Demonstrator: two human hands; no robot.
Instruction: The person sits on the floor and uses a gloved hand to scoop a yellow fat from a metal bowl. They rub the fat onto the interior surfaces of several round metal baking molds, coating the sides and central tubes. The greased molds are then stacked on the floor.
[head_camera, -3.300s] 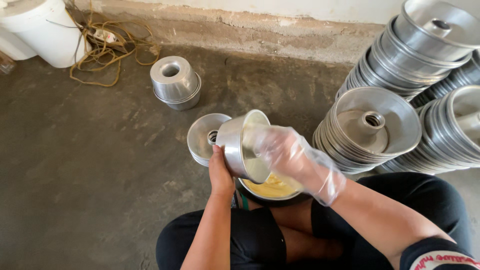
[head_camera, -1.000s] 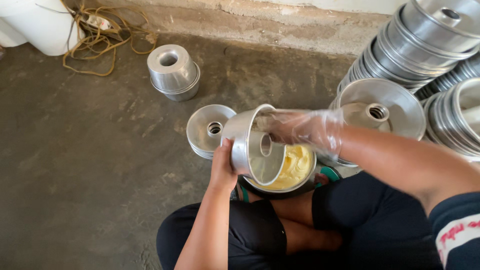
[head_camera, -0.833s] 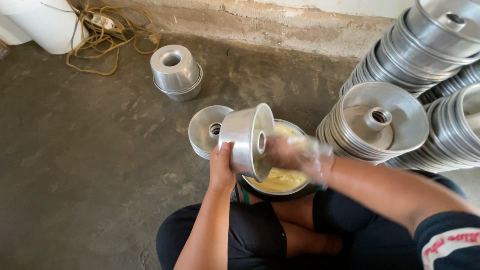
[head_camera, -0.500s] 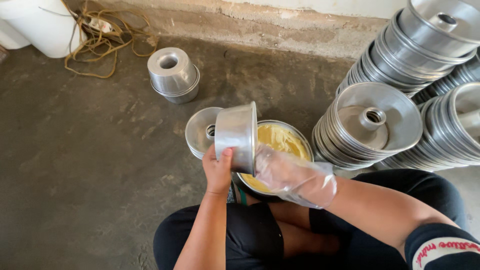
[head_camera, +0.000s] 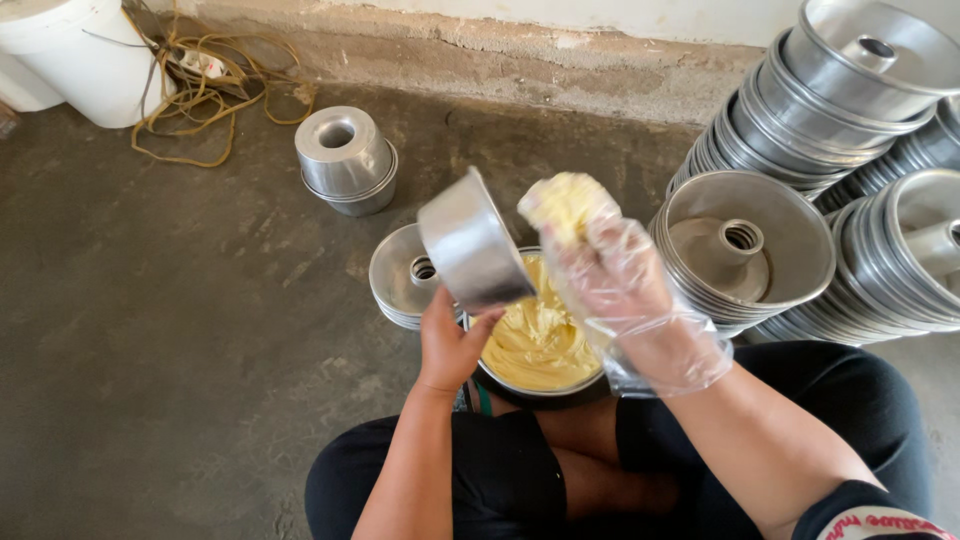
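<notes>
My left hand (head_camera: 450, 345) grips a small metal ring cake pan (head_camera: 472, 245) by its lower rim and tilts it so its mouth faces right. My right hand (head_camera: 610, 275), in a clear plastic glove, is raised beside the pan's mouth with a lump of yellow butter-like paste (head_camera: 566, 200) on its fingertips. Just below both hands, between my knees, sits a metal bowl (head_camera: 500, 378) of the same yellow paste (head_camera: 535, 345).
A low stack of ring pans (head_camera: 400, 285) lies left of the bowl, and two upturned pans (head_camera: 345, 160) stand farther back. Tall leaning stacks of ring pans (head_camera: 790, 215) fill the right side. A white bucket (head_camera: 85, 55) and tangled cord (head_camera: 215, 85) sit by the wall.
My gloved right hand has come up out of the bowl with a lump of yellow paste and risen to the pan's mouth. The left hand has tilted the pan further.
</notes>
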